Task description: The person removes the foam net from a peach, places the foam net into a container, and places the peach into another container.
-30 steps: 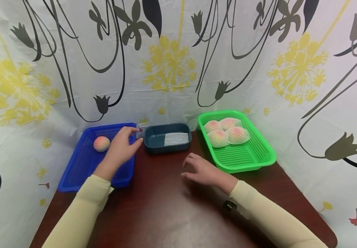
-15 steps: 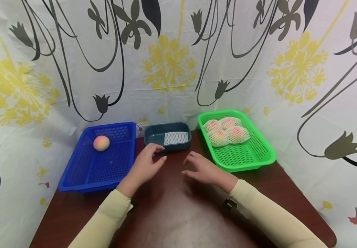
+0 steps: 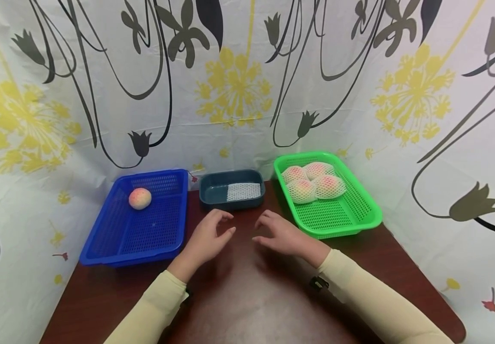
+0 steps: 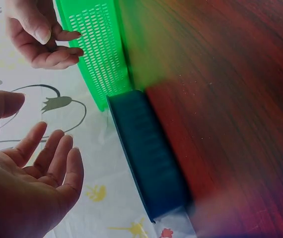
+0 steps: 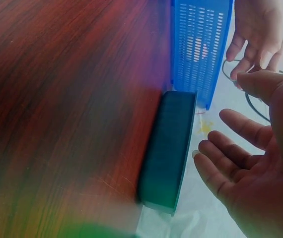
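My left hand [image 3: 207, 239] hovers over the table in front of the dark teal tray [image 3: 213, 205], fingers loosely bent and holding nothing. Facing it, my right hand [image 3: 282, 234] hangs beside the near left corner of the green basket [image 3: 337, 231], also with nothing in its relaxed fingers. A white foam net [image 3: 244, 191] lies flat in the right part of the tray. One bare peach [image 3: 140, 198] sits in the blue basket [image 3: 133, 260] on the left. Several peaches in foam nets, among them a front one [image 3: 302, 191], fill the back of the green basket.
The dark red-brown wooden table [image 3: 247, 296] carries both baskets and the tray along its back. Behind and to the sides hangs a white sheet [image 3: 238, 143] printed with flowers. In the left wrist view the tray's side [image 4: 146, 153] stands next to the green basket.
My left hand has come from over the blue basket's right rim toward the right and nearer, ending in front of the tray. My right hand has stayed in place.
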`<state>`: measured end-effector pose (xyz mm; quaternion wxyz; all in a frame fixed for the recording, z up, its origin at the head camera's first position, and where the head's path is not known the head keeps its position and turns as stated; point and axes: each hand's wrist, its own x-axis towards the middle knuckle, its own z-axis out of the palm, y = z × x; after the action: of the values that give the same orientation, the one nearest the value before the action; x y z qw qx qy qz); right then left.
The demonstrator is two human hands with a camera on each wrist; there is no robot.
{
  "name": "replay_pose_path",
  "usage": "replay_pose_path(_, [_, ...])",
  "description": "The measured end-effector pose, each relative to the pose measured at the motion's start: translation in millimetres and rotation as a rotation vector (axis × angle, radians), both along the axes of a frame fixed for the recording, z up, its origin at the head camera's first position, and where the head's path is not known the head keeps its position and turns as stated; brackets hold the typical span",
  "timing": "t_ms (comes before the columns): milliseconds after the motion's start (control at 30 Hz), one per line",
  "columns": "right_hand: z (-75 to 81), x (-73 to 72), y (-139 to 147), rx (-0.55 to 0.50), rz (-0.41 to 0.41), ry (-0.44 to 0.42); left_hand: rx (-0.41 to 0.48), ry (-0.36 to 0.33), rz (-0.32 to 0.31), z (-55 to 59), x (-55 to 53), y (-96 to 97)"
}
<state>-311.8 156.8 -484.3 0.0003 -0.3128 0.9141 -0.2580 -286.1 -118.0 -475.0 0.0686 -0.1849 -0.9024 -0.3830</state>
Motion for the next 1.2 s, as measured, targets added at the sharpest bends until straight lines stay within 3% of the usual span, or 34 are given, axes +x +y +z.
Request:
replay_pose_path(267, [4.9,1.6,6.4,-0.004,0.002,0.026,0.004,0.000,-0.011,1.4,-3.2,6.4])
replay_pose_path(567, [14.5,-1.8,21.8,-0.041,-0.020,0.073,0.021,0.080,-0.073,7.3,-14.1,23.4])
replay_pose_path(967, [30.0,-4.3,69.7,-0.120,-0.083,0.153,0.017,0.175,-0.179,5.7,-30.3,64.5])
replay_pose_path(1200, [27.5,-9.9,100.4,-0.131,-0.144,0.153,-0.003,0.191,-0.247,4.0,-40.5,92.4])
